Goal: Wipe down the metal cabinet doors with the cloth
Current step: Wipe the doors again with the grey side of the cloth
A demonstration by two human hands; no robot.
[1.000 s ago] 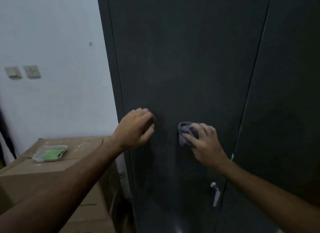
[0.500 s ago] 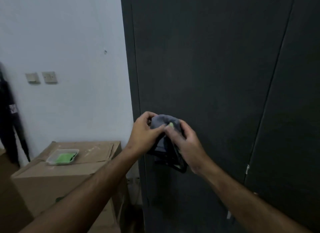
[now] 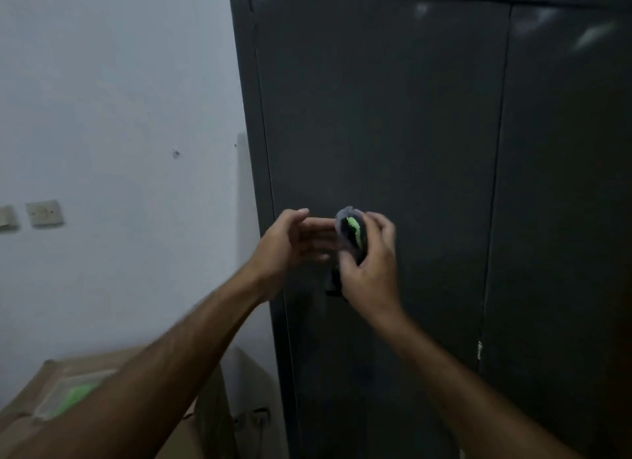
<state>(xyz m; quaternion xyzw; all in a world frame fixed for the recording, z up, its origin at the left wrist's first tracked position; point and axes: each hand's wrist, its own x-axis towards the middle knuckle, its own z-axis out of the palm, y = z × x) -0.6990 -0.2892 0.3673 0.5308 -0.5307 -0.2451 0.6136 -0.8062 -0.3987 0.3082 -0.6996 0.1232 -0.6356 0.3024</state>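
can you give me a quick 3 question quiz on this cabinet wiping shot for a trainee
1. Which hand grips the cloth?
2. True or false: the cloth is pressed flat against the left cabinet door.
3. What sits on the cardboard box at lower left: A) a clear tray with something green, B) a spray bottle, C) a bucket?

Key
1. The right hand; the left hand is open beside it, fingers straight.
2. False; it is bunched up in the hand, in front of the door.
3. A, the tray.
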